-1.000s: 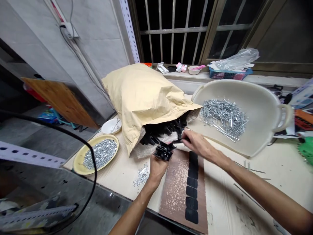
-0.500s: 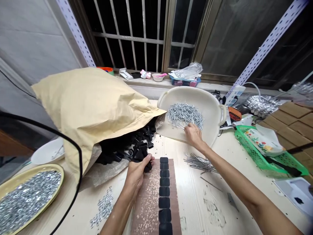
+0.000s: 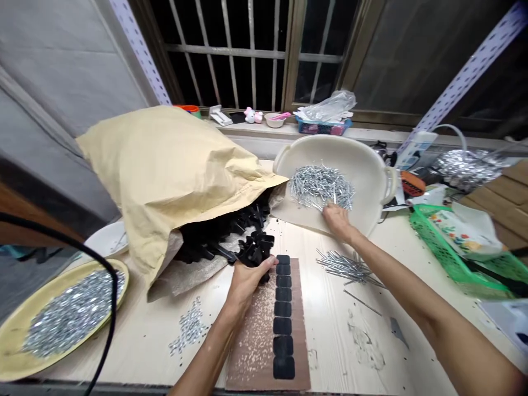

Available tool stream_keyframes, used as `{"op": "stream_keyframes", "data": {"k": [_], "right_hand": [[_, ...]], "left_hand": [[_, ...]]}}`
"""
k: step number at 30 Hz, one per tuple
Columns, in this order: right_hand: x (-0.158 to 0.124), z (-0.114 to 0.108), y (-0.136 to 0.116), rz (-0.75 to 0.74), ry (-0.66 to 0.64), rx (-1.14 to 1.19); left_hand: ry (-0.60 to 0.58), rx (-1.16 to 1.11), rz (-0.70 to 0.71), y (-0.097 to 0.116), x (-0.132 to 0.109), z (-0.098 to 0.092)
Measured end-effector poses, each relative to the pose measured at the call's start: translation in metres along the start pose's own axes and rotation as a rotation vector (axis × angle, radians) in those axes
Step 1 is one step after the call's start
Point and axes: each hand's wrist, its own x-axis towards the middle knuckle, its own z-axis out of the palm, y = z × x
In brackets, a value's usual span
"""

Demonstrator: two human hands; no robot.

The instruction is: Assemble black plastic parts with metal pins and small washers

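A brown board (image 3: pixel 251 352) lay nearest on the counter (image 3: pixel 338 352), with a row of black squares (image 3: pixel 282 294) running along its right part. To its left, loose silver pieces (image 3: pixel 190 327) lay scattered, and farther left a yellow dish (image 3: pixel 28 316) held many more. Above the far end of the board, the left hand (image 3: pixel 244 283) clasped a cluster of black plastic parts (image 3: pixel 256 247), its thumb pointing toward the row.

Thin metal rods (image 3: pixel 344 267) lay in a bundle on the counter, right of the board. Beyond them, the right hand (image 3: pixel 338 220) reached into a cream basin (image 3: pixel 367 170), fingers drawn together at the near edge of the rod heap (image 3: pixel 319 184); whether it gripped any could not be told. A tan paper sack (image 3: pixel 177 165), its visible side plain, gaped open beside the basin with more black parts in its mouth. At right, a green basket (image 3: pixel 429 236) carried a flower-printed packet (image 3: pixel 462 231). Farther back stood a pale box (image 3: pixel 416 151) with blue marks too blurred to read.
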Motion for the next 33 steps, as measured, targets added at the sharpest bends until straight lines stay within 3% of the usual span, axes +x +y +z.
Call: {"op": "stream_keyframes", "data": {"k": [6, 8, 11, 13, 16, 20, 23, 25, 27, 30, 33], "right_hand": [[-0.008, -0.015, 0.003, -0.012, 0.076, -0.033], [-0.027, -0.025, 0.009, -0.016, 0.101, -0.035], [-0.083, -0.032, 0.015, -0.079, 0.129, -0.017], [-0.133, -0.024, 0.015, -0.115, 0.098, -0.008], [-0.200, 0.008, 0.009, -0.054, -0.011, -0.065], [-0.237, 0.041, 0.008, -0.031, 0.060, -0.042], [-0.236, 0.024, 0.011, -0.039, 0.291, 0.278], [-0.235, -0.004, 0.008, -0.076, 0.509, 0.663], [-0.236, -0.031, -0.002, -0.138, 0.648, 0.989], [-0.242, -0.051, -0.022, -0.237, 0.697, 1.239], [-0.245, -0.045, -0.037, -0.275, 0.709, 1.299]], "left_hand": [[-0.062, 0.068, 0.044, 0.005, -0.012, 0.007], [-0.062, 0.077, 0.039, 0.008, -0.018, 0.009], [-0.058, 0.082, 0.039, 0.009, -0.028, 0.012], [-0.078, 0.093, 0.041, 0.007, -0.034, 0.014], [-0.119, 0.134, 0.026, -0.002, -0.042, 0.022], [-0.185, 0.238, 0.027, -0.012, -0.058, 0.042], [-0.209, 0.332, 0.063, -0.012, -0.072, 0.054], [-0.206, 0.385, 0.094, -0.010, -0.078, 0.058], [-0.235, 0.405, 0.116, -0.009, -0.082, 0.060], [-0.290, 0.389, 0.148, -0.010, -0.083, 0.060], [-0.305, 0.395, 0.170, -0.012, -0.082, 0.062]]}}
